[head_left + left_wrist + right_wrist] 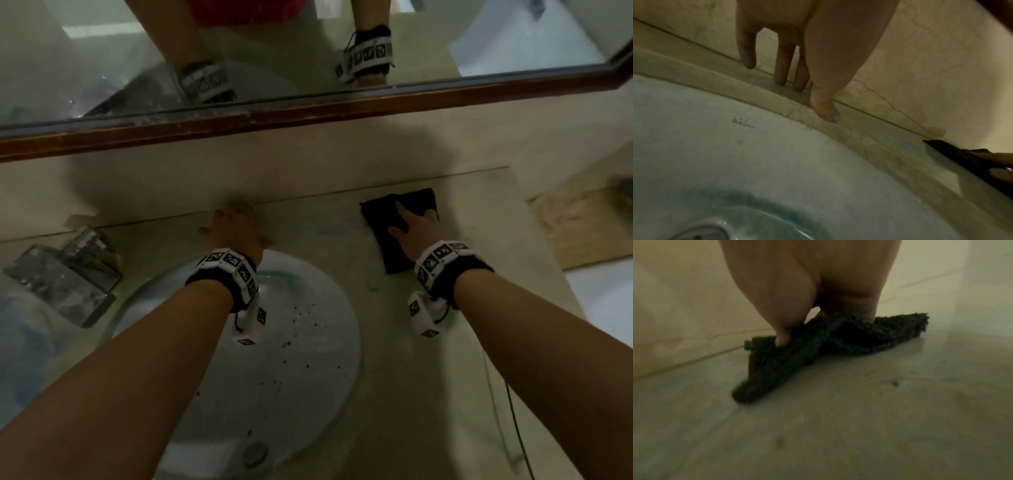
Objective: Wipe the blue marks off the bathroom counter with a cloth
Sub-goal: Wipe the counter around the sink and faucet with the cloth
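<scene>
Bare forearms, no sleeves, black strap on each wrist ringed with white blocks printed with black square markers, white marker-covered camera housing under left wrist [249, 320] and right wrist [426, 317], thin black cord loops alongside

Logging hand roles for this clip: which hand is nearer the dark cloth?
Right. The right hand presses on the dark cloth on the counter. The left hand rests apart on the counter behind the sink.
</scene>
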